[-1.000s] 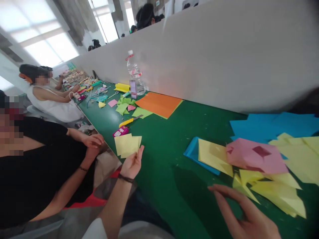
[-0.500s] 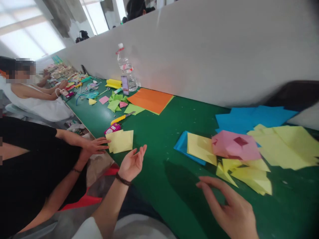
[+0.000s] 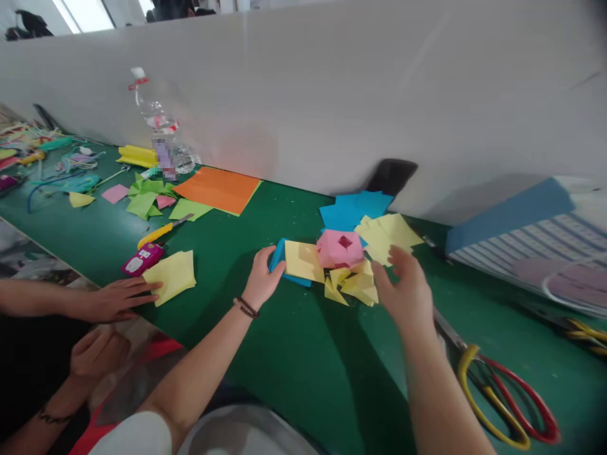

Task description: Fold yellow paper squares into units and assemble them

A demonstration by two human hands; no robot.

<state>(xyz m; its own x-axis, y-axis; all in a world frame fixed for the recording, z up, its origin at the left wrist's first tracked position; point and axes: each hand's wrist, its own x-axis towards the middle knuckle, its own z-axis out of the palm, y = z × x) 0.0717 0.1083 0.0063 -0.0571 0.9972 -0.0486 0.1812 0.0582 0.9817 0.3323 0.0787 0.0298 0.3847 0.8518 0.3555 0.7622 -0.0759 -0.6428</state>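
My left hand (image 3: 264,278) has its thumb and fingers around the left end of a folded blue paper (image 3: 298,280), which lies on the green table. On that blue paper rests a pale yellow paper rectangle (image 3: 303,260). A pink folded-paper shape (image 3: 339,249) with a dark opening on top sits just to its right. Several folded yellow pieces (image 3: 360,284) lie in front of the pink shape. My right hand (image 3: 403,284) is open beside these, thumb and fingers apart, near a fan of pale yellow sheets (image 3: 389,235).
Blue sheets (image 3: 355,208) lie at the wall. Scissors (image 3: 502,392) with yellow and red handles are at right, below a blue-and-white box (image 3: 526,234). A co-worker's hand (image 3: 118,299) touches yellow paper (image 3: 173,278) at left. A cutter (image 3: 156,235), orange sheet (image 3: 220,189) and bottle (image 3: 161,120) stand beyond.
My view has turned to the right, bringing the scissors and box into sight. My left hand has moved right to the blue paper. The right hand has reached forward past the yellow pieces.
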